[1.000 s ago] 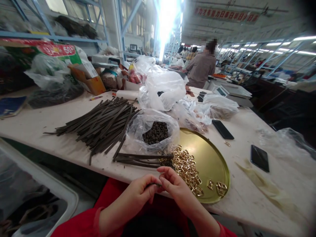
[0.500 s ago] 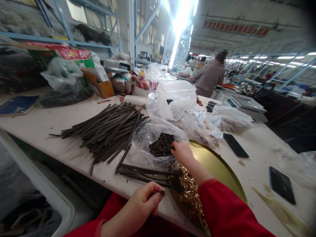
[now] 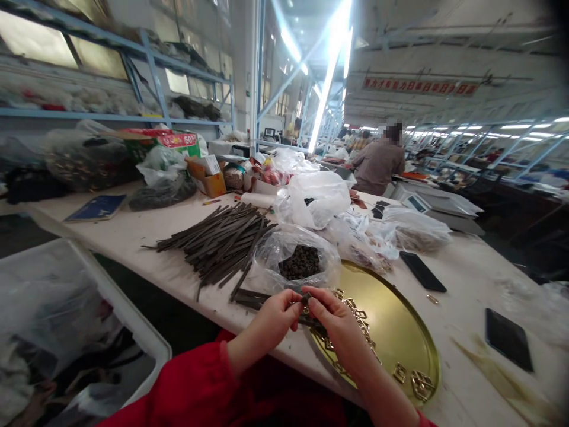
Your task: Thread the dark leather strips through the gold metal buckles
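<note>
My left hand (image 3: 281, 313) and my right hand (image 3: 331, 314) meet above the near edge of a gold round tray (image 3: 386, 302). Both are closed, fingertips pinching a small dark loop (image 3: 306, 298); its details are mostly covered by my fingers. Just beyond them, an open clear plastic bag (image 3: 267, 252) holds many small dark loops (image 3: 300, 263). Dark strips (image 3: 249, 298) lie beside and partly behind my left hand, their right ends hidden. Gold buckles (image 3: 358, 314) lie on the tray around my right hand, with a few more (image 3: 420, 382) at its near right.
A fanned pile of dark strips (image 3: 217, 240) covers the table's left middle. Plastic bags (image 3: 315, 198) stand behind. Right of the tray lie a black phone (image 3: 422, 271) and another dark flat device (image 3: 508, 338). A white bin (image 3: 164, 350) stands lower left. A person (image 3: 377, 163) is farther back.
My right hand has left the bag of loops and come back to my left hand. My left hand has risen slightly. The view has shifted, and more of the tray's buckles show.
</note>
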`<control>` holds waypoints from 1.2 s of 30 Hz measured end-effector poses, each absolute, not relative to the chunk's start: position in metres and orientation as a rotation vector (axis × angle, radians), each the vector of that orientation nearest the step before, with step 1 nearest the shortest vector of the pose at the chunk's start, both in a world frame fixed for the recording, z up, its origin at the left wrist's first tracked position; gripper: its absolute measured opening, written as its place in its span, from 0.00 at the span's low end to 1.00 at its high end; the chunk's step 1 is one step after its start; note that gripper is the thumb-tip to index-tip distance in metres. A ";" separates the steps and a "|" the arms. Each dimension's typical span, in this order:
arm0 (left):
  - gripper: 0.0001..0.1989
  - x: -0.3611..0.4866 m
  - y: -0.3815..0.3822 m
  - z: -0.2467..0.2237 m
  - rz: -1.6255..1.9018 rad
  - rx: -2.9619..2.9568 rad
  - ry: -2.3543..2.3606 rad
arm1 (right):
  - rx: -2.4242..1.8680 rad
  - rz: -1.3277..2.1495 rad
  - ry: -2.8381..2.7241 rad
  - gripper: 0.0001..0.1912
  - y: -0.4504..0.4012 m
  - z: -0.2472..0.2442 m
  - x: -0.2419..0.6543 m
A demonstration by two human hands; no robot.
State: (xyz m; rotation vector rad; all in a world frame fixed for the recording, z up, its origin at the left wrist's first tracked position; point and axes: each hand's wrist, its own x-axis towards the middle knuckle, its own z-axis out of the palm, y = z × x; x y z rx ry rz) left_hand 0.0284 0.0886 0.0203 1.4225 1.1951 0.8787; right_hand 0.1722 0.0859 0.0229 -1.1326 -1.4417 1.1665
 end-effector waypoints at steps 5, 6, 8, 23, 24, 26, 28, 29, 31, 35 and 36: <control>0.08 0.028 0.064 0.034 0.872 1.555 1.243 | -1.079 0.763 -1.668 0.11 0.065 0.023 0.168; 0.08 0.027 0.060 0.036 0.868 1.556 1.248 | -1.076 0.733 -1.690 0.12 0.062 0.022 0.168; 0.07 0.028 0.053 0.039 0.862 1.545 1.252 | -1.076 0.719 -1.703 0.12 0.055 0.021 0.169; 0.17 0.038 0.037 0.006 1.106 1.194 0.964 | -1.041 1.202 -1.174 0.19 0.024 0.003 0.154; 0.17 0.037 0.036 0.005 1.093 1.191 0.970 | -1.033 1.296 -1.112 0.20 0.023 0.003 0.153; 0.17 0.036 0.035 0.005 1.067 1.213 0.980 | -1.025 1.407 -0.997 0.18 0.023 0.003 0.150; 0.19 0.034 0.034 0.006 1.046 1.258 0.974 | -0.998 1.452 -0.900 0.17 0.024 0.002 0.148; 0.20 0.032 0.034 0.008 1.032 1.284 0.969 | -0.978 1.466 -0.850 0.18 0.026 0.001 0.146; 0.22 0.029 0.034 0.011 0.996 1.316 0.953 | -0.945 1.529 -0.759 0.23 0.028 0.000 0.145; 0.31 0.021 0.034 0.014 0.888 1.395 0.944 | -0.874 1.764 -0.730 0.19 0.030 -0.006 0.145; 0.33 0.019 0.034 0.014 0.854 1.429 0.951 | -0.856 1.795 -0.744 0.17 0.030 -0.008 0.145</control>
